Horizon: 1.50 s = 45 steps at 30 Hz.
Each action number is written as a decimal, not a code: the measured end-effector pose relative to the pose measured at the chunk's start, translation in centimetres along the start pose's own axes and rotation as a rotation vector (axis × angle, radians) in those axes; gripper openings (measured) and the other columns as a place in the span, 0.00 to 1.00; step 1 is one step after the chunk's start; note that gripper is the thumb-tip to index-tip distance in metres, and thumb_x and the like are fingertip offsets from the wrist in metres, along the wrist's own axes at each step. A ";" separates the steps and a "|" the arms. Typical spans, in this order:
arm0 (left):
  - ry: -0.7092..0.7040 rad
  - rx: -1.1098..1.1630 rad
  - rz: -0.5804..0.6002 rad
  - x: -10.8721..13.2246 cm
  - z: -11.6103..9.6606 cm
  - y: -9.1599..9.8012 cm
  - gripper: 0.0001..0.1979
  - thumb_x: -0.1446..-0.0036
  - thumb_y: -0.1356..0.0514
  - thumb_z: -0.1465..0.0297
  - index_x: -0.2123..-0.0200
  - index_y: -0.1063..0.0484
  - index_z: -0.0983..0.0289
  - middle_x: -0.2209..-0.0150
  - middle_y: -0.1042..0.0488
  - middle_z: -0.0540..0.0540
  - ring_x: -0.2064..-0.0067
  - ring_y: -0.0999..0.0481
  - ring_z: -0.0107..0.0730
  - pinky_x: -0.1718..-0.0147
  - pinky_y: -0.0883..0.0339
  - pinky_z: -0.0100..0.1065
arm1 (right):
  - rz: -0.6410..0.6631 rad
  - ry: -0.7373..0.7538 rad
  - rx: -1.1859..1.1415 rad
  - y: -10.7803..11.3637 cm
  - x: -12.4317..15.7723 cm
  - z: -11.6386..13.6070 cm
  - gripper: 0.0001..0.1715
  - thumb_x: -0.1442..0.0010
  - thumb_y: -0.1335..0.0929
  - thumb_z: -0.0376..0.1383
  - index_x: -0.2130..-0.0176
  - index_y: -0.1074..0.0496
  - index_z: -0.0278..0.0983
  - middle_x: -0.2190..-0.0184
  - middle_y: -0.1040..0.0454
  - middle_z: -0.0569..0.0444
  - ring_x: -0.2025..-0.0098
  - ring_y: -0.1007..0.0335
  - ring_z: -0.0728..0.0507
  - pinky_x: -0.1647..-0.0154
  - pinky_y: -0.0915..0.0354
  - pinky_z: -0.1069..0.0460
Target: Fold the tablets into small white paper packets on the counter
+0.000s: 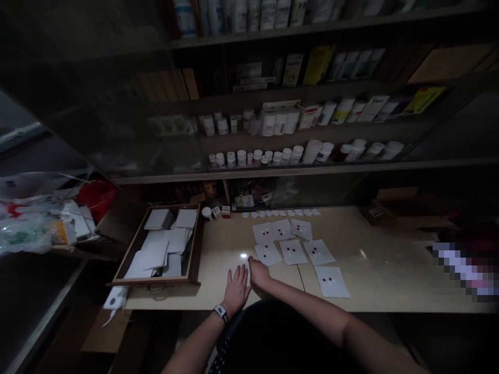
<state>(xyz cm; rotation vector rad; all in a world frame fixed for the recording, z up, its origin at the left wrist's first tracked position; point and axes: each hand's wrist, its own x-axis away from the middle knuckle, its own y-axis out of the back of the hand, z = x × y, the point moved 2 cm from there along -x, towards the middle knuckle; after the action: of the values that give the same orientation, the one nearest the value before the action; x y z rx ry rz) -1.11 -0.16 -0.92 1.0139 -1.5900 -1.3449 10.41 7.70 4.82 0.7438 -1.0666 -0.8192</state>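
My left hand (236, 286) lies flat on the pale counter (382, 270) with its fingers stretched out; a watch is on its wrist. My right hand (259, 272) rests beside it, fingers curled down onto the counter, touching or nearly touching the nearest white paper square (267, 254). Several white paper squares lie spread out ahead of my hands, each with small red tablets on it; one lies apart at the right (332, 281). Whether my right hand holds anything is hidden.
An open wooden drawer (194, 259) of white paper sheets sits at the left on the counter. Small bottles (207, 213) and a row of paper scraps line the counter's back. Shelves of medicine bottles (273, 156) rise behind glass. Plastic bags (27, 228) clutter the far left.
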 end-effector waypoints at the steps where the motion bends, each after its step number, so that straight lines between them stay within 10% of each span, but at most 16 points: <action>1: -0.002 0.003 -0.003 0.0 0.0 0.0 0.29 0.34 0.55 0.63 0.32 0.52 0.65 0.34 0.44 0.64 0.35 0.45 0.52 0.39 0.52 0.59 | -0.002 0.012 -0.008 -0.1 0.1 0.0 0.19 0.41 0.37 0.26 0.49 0.36 0.34 0.59 0.24 0.42 0.55 0.26 0.40 0.62 0.38 0.52; 12: 0.003 0.049 0.020 0.0 -0.2 0.4 0.29 0.35 0.55 0.64 0.32 0.51 0.66 0.33 0.46 0.65 0.33 0.48 0.51 0.38 0.54 0.59 | -0.114 0.082 -0.351 -2.1 -0.4 -1.7 0.33 0.53 0.37 0.20 0.48 0.36 0.37 0.51 0.31 0.46 0.53 0.29 0.44 0.56 0.37 0.54; 24: 0.016 0.057 -0.145 -1.7 0.1 0.8 0.22 0.32 0.55 0.66 0.39 0.37 0.65 0.40 0.34 0.64 0.37 0.38 0.47 0.38 0.51 0.59 | -0.022 0.096 -0.642 -3.4 -1.9 -3.0 0.18 0.54 0.39 0.21 0.65 0.30 0.36 0.65 0.25 0.51 0.61 0.27 0.44 0.59 0.33 0.53; 31: -0.035 0.113 -0.147 -1.1 0.9 1.4 0.21 0.32 0.55 0.66 0.40 0.36 0.63 0.40 0.33 0.61 0.37 0.38 0.45 0.38 0.52 0.59 | -0.030 0.685 -0.056 -0.3 -0.4 -4.0 0.17 0.39 0.39 0.30 0.52 0.28 0.37 0.55 0.28 0.47 0.54 0.33 0.42 0.54 0.39 0.51; 45: -0.018 0.240 -0.057 -0.6 2.1 2.5 0.22 0.34 0.52 0.68 0.39 0.39 0.63 0.39 0.35 0.61 0.36 0.40 0.41 0.37 0.51 0.56 | 0.051 0.973 0.233 -2.3 -3.4 -4.1 0.15 0.33 0.40 0.32 0.55 0.26 0.36 0.58 0.26 0.47 0.55 0.34 0.43 0.56 0.41 0.50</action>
<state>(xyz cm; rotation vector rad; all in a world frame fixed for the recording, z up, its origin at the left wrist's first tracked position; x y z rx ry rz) -3.03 1.44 1.27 1.2011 -1.7795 -1.2235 12.90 10.02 0.10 1.1395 -0.2917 -0.2054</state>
